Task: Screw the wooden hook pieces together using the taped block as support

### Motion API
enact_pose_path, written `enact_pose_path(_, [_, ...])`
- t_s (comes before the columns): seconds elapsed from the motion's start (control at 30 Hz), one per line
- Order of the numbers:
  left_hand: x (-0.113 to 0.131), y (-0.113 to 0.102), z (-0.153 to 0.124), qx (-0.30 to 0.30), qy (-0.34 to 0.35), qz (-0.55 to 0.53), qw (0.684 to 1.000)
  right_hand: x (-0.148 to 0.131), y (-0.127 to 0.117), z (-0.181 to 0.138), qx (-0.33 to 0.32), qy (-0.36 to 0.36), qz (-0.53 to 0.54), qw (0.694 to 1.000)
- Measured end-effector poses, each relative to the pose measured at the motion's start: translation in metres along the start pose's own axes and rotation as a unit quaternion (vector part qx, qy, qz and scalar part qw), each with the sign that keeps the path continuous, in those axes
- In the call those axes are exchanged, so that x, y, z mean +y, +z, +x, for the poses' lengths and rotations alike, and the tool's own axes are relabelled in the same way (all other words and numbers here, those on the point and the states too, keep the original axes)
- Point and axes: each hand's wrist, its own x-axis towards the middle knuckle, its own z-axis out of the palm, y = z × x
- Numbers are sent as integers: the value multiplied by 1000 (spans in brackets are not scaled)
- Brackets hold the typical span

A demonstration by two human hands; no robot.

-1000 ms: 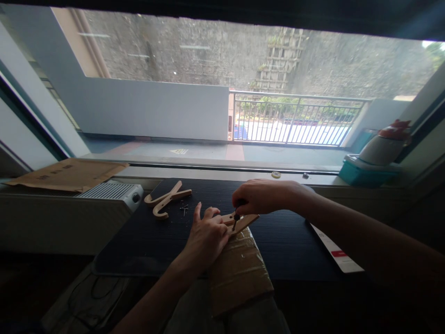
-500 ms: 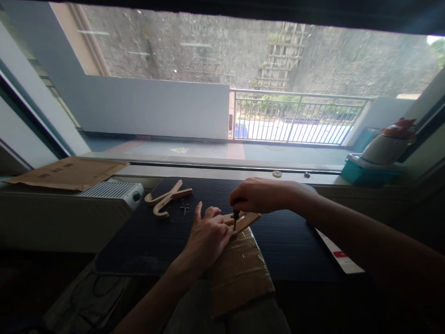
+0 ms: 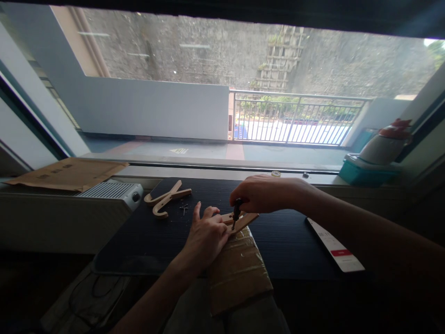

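Observation:
My right hand (image 3: 255, 192) is wrapped round the dark handle of a small screwdriver (image 3: 237, 211), which stands nearly upright. Its tip meets a pale wooden piece (image 3: 245, 223) with holes in it. My left hand (image 3: 207, 234) grips and presses that wood from the left, with some fingers raised; its far end is hidden under the palm. Below the wood is a cardboard block (image 3: 239, 273) wrapped in clear tape. Two crossed wooden hooks (image 3: 167, 199) lie on the table to the left, with several small screws (image 3: 184, 208) beside them.
The dark table (image 3: 146, 246) stands against a window sill. At right lies a phone (image 3: 337, 248) with a lit screen. A teal box (image 3: 365, 171) with a grey bottle (image 3: 384, 146) sits on the sill. A brown paper envelope (image 3: 69, 173) rests on a white heater (image 3: 114, 191).
The screwdriver handle is tilted and turned slightly in my right hand, and more of it shows. My right forearm has shifted, showing more of the phone. My left hand stays in place.

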Motion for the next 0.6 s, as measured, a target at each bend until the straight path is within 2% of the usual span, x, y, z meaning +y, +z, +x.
enact_pose_path(0.13, [1,0,0,3,-2,-2,1000,-3,0,0,-17,-20,0,1000])
enact_pose_path(0.27, [1,0,1,-1,-3,2,1000,0,3,3,-7,-28,13,999])
enact_pose_path(0.6, [-1,1,-2,-6,2,15,1000,2,8,8,3,37,7,999])
